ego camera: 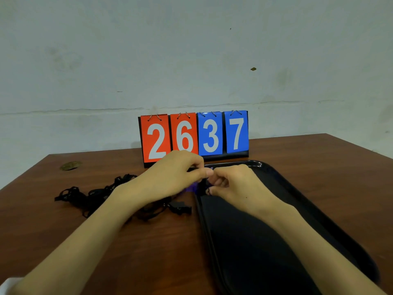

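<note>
Small purple piece w/ a thin black cord on it is at frame centre, held just above the table by the tray's upper-left corner. Fingers hide most of it, so exact shape can't be told. Left hand comes in from lower left, fingers curled, thumb + forefinger pinching a black bit at the top. Right hand meets it from lower right, fingers curled tight, pinching the cord end. Tips of both hands nearly touch.

Step, as I read it: fitting or threading the cord onto the purple piece, mid-assembly, not done. Next move prob. calls for a fine pull-through w/ the right hand while the left steadies the piece. After that, prob. set it in the glossy black plastic tray, right half of frame.

Outward:
- Tangled pile of black straps lies centre-left, w/ a black plastic clip at its right end, below the left wrist.
- Red-and-blue flip scoreboard reading 2637 stands upright behind the hands.
- Brown wood table is under it all, w/ pale wall filling the upper frame.
</note>
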{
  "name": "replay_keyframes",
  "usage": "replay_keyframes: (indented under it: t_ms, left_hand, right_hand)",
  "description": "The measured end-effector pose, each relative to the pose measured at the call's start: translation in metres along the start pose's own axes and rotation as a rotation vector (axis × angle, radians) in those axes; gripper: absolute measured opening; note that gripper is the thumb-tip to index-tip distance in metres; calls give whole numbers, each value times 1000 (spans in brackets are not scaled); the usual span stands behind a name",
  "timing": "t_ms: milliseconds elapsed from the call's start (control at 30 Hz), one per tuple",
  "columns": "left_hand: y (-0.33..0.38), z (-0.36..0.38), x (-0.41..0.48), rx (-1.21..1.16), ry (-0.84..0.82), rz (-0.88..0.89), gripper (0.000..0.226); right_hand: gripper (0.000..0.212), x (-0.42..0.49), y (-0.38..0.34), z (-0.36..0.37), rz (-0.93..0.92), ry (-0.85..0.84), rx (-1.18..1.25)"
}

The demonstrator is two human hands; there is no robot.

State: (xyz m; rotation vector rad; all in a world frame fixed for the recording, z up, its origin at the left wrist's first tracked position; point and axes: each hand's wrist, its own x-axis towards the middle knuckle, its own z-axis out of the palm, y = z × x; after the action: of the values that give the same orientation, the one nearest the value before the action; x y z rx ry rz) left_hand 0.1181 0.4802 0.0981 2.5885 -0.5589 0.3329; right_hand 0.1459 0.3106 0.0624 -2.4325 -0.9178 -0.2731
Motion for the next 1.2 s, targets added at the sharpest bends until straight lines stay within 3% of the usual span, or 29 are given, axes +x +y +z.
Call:
replay_keyframes:
  t_ms: [367,467,633,733,933,1100,1200]
  left_hand:
    - [-14,-9,-1,-357,-146,-135,32]
    - [-14,-8,-1,-492,-89,-213,39]
    - [-4,1,1,-733,-36,-315,28]
    - [0,4,2,-700,32,-266,16]
    - [7,4,3,-625,263,-205,6]
    - [12,0,1,-604,241,-122,17]
    - [15,4,-1,-580,273,-103,11]
  right_hand:
    - [9,-5,-16,-8,-77,-96,350]
    - [15,-5,-20,-15,3,-35,555]
    - [11,-4,-21,-20,214,104,925]
    - [6,-3,-15,-23,334,170,1077]
    - [7,-1,-5,-23,494,241,1098]
    - [8,-1,-7,-18,518,222,1088]
    - [8,-1,-7,-16,515,220,1048]
